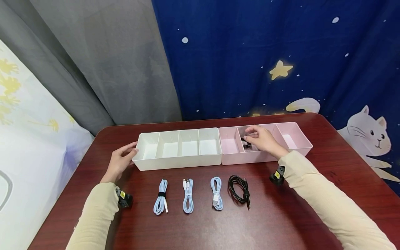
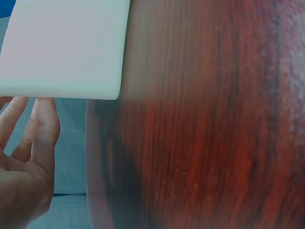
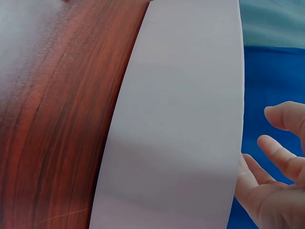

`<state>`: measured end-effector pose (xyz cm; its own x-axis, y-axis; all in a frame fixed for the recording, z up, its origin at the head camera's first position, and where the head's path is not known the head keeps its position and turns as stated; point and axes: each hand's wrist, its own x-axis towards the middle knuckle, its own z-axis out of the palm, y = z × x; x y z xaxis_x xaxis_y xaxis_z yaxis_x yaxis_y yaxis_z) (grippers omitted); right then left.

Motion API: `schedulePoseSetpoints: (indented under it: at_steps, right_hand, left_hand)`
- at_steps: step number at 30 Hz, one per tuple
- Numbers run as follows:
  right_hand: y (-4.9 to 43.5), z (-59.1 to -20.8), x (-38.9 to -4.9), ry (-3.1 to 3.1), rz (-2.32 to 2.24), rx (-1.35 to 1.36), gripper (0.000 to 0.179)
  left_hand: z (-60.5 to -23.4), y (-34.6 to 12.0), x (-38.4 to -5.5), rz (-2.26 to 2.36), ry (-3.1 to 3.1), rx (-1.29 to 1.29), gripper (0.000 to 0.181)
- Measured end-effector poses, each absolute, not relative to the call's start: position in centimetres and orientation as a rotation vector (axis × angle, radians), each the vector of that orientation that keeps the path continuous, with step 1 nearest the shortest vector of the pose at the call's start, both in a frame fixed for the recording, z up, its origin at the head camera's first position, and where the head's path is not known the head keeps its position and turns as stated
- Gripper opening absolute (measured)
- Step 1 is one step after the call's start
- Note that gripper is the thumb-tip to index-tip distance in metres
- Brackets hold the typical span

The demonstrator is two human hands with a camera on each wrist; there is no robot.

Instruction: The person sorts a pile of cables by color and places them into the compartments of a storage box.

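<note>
A: Left hand and right hand: report.
B: On left: fingers extended, tips against outer end of white bin. On right: thumb and fingers parted, over second cell of pink bin, counting from left-hand side.
A: Pinching anything?
B: Looks spread on both. Clearest in right wrist view: fingertips apart.
A: And black item?
B: Just below right fingertips, lying in that same cell. Partly covered by fingers; can't tell exact shape, or whether touching thumb.
A: Bins, how placed?
B: Butted end to end along one line. White: from left hand inward, four cells. Pink: from there to below right hand, then on past it, away from left.
A: Nearer wearer?
B: Row of four cables on table, between hands but closer to wearer, well apart from both. From left-hand side: strapped blue cable, middle blue cable, third blue cable, black cable. Last one closest to right hand.
A: Beyond hands?
B: Grey curtain beyond left, blue curtain with yellow star beyond right.
</note>
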<state>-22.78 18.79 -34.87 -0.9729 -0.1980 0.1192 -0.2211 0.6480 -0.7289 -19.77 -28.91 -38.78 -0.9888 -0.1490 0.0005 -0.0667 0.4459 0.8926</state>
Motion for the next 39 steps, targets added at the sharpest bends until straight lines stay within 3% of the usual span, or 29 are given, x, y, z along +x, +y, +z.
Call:
schedulePoseSetpoints:
  at_steps: [39]
  right_hand:
    - [19.6,-35.4,-18.7,-2.458,1.789,0.459,0.027]
  left_hand:
    - [-38.8,-28.8,-20.0,-1.559,-2.629,0.226,0.048]
